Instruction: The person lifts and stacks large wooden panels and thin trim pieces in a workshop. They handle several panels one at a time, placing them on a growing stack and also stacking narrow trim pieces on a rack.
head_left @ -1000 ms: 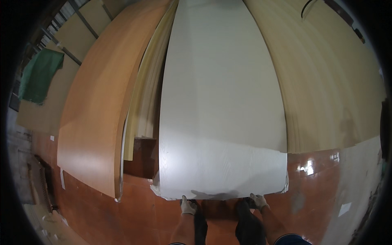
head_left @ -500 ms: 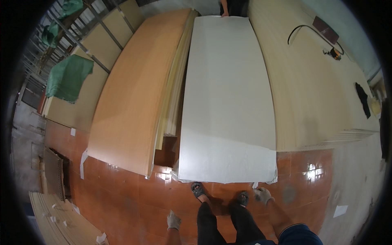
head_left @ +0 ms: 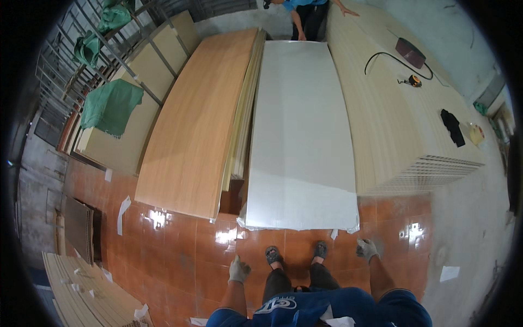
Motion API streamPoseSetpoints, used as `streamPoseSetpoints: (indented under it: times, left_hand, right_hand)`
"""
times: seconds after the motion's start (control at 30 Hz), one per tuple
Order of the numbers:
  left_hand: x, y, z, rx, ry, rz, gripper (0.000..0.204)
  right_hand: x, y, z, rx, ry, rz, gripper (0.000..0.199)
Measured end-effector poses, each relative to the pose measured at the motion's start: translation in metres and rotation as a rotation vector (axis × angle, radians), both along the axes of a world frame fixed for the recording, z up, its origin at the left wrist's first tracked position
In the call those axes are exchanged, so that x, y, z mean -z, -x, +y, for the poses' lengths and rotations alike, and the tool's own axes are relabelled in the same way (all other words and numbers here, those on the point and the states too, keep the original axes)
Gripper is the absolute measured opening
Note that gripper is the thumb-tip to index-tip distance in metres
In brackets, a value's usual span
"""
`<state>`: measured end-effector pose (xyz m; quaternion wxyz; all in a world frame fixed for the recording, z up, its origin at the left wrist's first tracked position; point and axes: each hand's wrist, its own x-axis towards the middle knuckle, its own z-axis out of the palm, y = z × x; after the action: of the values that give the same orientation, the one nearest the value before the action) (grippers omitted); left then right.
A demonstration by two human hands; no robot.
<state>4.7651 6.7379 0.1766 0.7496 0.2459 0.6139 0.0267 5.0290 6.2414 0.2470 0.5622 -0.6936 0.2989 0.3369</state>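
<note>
White board (head_left: pixel 299 136): long and flat, in the middle of the room. Thin pale wrap (head_left: pixel 243 222) pokes out at its near corners. What lies under the board is hidden.
Left hand (head_left: pixel 238 271): in a glove, over the red-brown floor (head_left: pixel 180 261), apart from the white board and out past its near left corner. The fingers look bent, but I cannot tell how closed they are.
Right hand (head_left: pixel 368 249): in a glove, near the white board's near right corner but not touching it. The fingers look curled; they are too small to tell if they are open or closed.
Other person (head_left: pixel 313 16): at the white board's far end, head mostly cut off. One arm reaches down to the board's far edge; I cannot tell if that hand (head_left: pixel 301 36) touches it.
Pale stack (head_left: pixel 387 131): just right of the white board. On top are a tape measure (head_left: pixel 414 81), a dark red block (head_left: pixel 410 53) and a black cloth (head_left: pixel 452 128).
Orange board (head_left: pixel 196 125): left of the white board. The boards under it are mostly hidden.
Sandals (head_left: pixel 272 254): on the floor, just off the white board's near end.
</note>
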Motion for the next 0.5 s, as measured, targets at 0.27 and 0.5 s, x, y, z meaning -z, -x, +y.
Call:
streamPoseSetpoints:
  times: [0.27,0.5]
  left_hand:
    - [-0.032,-0.022,0.009,0.016,-0.11,-0.011,0.038]
    - [-0.025,0.032,0.003,0.021,-0.042,-0.082,0.044]
  right_hand:
    - [-0.008,0.062,0.004,-0.017,-0.08,0.119,0.025]
    - [-0.002,0.074,-0.001,-0.19,0.084,-0.039,0.023]
